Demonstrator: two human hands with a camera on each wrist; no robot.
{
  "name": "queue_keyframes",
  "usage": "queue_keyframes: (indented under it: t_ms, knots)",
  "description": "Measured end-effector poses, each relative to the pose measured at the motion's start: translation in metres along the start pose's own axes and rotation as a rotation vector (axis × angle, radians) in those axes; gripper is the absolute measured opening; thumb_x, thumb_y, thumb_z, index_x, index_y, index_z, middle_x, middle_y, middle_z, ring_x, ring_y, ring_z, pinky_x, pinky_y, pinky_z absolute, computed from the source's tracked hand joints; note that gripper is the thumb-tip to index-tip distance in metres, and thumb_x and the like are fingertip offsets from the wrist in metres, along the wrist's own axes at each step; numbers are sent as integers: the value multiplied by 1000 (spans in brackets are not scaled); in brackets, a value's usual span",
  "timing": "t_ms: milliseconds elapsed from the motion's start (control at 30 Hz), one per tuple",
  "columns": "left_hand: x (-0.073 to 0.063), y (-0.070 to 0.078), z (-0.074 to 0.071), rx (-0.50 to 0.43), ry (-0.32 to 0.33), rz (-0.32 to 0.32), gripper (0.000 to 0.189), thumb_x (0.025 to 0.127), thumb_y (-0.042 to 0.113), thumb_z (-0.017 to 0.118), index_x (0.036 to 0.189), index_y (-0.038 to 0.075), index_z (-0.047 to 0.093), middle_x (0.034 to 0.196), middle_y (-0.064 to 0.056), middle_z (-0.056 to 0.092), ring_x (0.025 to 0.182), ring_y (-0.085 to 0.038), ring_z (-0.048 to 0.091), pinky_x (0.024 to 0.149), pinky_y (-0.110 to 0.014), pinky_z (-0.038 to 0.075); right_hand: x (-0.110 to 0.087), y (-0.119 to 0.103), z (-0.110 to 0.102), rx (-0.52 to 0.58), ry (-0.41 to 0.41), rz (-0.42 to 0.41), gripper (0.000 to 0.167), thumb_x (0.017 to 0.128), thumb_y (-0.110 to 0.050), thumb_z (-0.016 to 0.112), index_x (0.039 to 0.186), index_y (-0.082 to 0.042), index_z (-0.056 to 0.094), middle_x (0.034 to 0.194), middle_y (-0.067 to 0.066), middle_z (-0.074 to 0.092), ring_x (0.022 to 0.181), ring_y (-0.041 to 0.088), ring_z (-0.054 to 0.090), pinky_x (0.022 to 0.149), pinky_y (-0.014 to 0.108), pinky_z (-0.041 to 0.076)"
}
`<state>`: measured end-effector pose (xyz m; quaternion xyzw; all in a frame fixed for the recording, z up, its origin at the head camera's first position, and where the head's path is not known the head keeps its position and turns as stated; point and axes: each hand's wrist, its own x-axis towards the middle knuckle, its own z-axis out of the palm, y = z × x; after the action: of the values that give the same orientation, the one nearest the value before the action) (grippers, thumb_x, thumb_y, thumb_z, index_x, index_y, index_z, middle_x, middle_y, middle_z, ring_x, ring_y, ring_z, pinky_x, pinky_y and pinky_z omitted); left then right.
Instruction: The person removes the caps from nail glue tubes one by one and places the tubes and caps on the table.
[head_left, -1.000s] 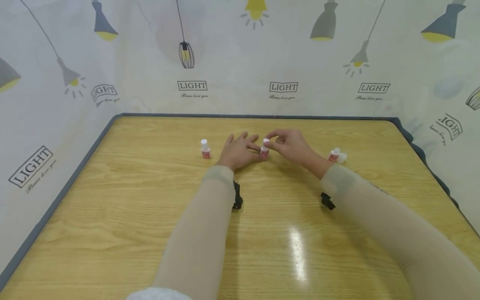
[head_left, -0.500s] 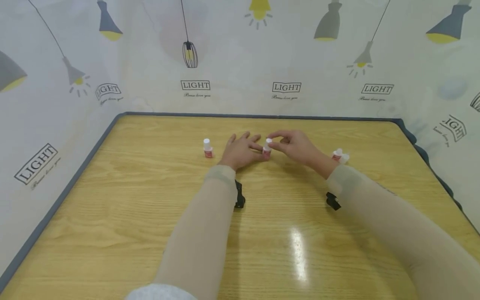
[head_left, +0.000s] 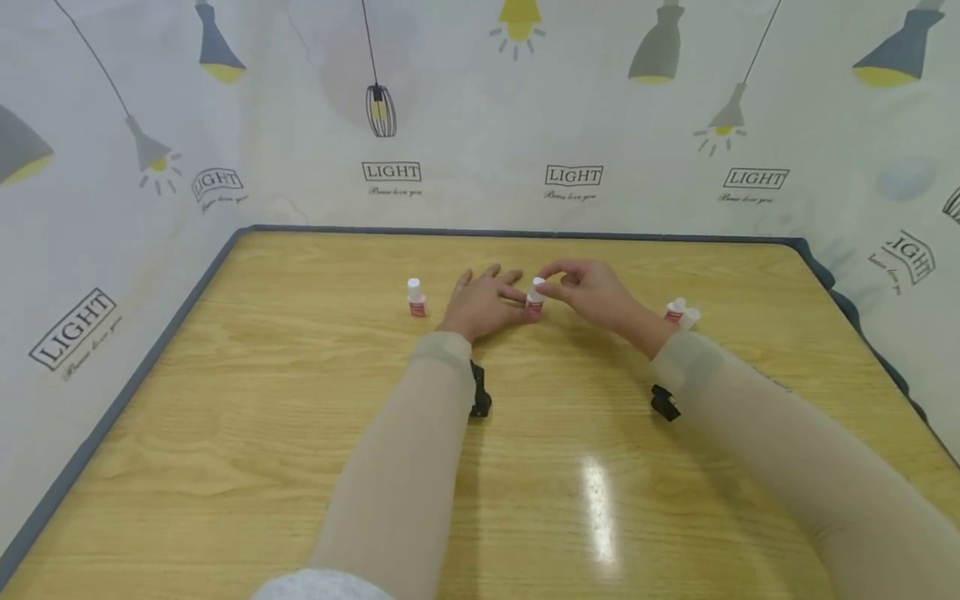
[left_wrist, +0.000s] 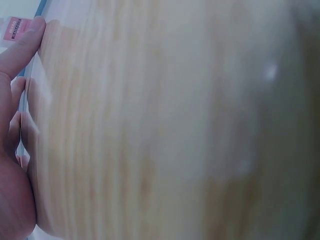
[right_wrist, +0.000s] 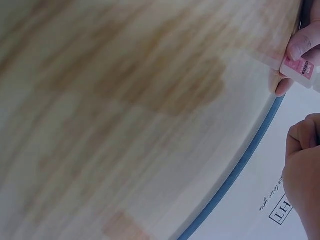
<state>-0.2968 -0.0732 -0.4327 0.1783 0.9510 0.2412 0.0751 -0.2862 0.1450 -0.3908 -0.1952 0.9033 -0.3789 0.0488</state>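
A small white bottle (head_left: 534, 307) with a red label stands upright on the table between both hands. My left hand (head_left: 487, 304) lies low at its left side, holding its lower part between thumb and index finger; the other fingers are spread. From the right, my right hand (head_left: 592, 292) pinches the white cap (head_left: 538, 282) on top with thumb and forefinger. In the left wrist view the thumb (left_wrist: 25, 47) reaches the pink-red label (left_wrist: 17, 28). The right wrist view shows the left thumb (right_wrist: 304, 42) against the bottle (right_wrist: 299, 69), while the right hand's fingertips fall outside the picture.
A similar capped bottle (head_left: 416, 298) stands to the left. Another bottle (head_left: 675, 312) is at the right, beside a small white piece (head_left: 691, 317). The wooden table (head_left: 262, 400) has a dark edge along printed walls. Black wrist mounts (head_left: 480, 392) sit under the forearms.
The head view has shifted slightly, so everything sits a little further right in the picture. Both hands keep their places at the bottle, with no clear movement of the fingers.
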Motion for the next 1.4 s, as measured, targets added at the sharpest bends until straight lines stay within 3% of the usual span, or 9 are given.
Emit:
queue_keyframes:
  t_ms: [300, 467, 633, 833, 1100, 1400]
  knots:
    - [-2, 2, -2, -18, -4, -5, 53, 94, 68, 69, 137, 37, 72, 173, 10, 37, 169, -23, 16, 137, -55, -2, 1, 3, -3, 4, -55, -54, 33, 109, -27, 63, 137, -11, 71, 76, 20, 66, 51, 9, 38, 48, 25, 33]
    - [-2, 3, -3, -25, -6, -15, 53, 93, 67, 70, 136, 37, 73, 173, 10, 37, 169, -22, 16, 137, -54, -3, 0, 3, -4, 46, -79, -19, 39, 109, -29, 64, 143, -11, 66, 61, 3, 54, 48, 10, 34, 46, 25, 31]
    - [1, 1, -3, -12, -1, -3, 52, 94, 68, 69, 136, 38, 73, 173, 10, 38, 169, -22, 16, 137, -55, -2, 1, 1, -3, 89, -62, 75, 39, 103, -43, 71, 130, -16, 65, 54, -10, 35, 48, 9, 29, 47, 25, 27]
    - [3, -1, -2, -8, 1, 18, 53, 94, 69, 68, 136, 37, 73, 173, 9, 38, 168, -23, 17, 137, -57, -1, 1, -1, -3, 95, -41, 83, 33, 103, -43, 71, 124, -18, 66, 55, -9, 37, 49, 9, 30, 47, 25, 28]
    - [1, 1, -4, -10, 2, 4, 53, 94, 70, 68, 136, 38, 72, 173, 10, 38, 168, -22, 17, 137, -56, 0, 0, -2, -3, 66, -39, 9, 27, 107, -32, 67, 130, -19, 70, 53, -7, 41, 47, 10, 32, 46, 25, 29]
    - [2, -4, 1, -24, 10, 27, 54, 93, 70, 68, 136, 38, 73, 173, 9, 39, 168, -24, 18, 137, -58, 1, -2, 0, -3, 98, -74, 43, 35, 108, -27, 64, 140, -14, 66, 53, -7, 40, 48, 10, 34, 46, 26, 30]
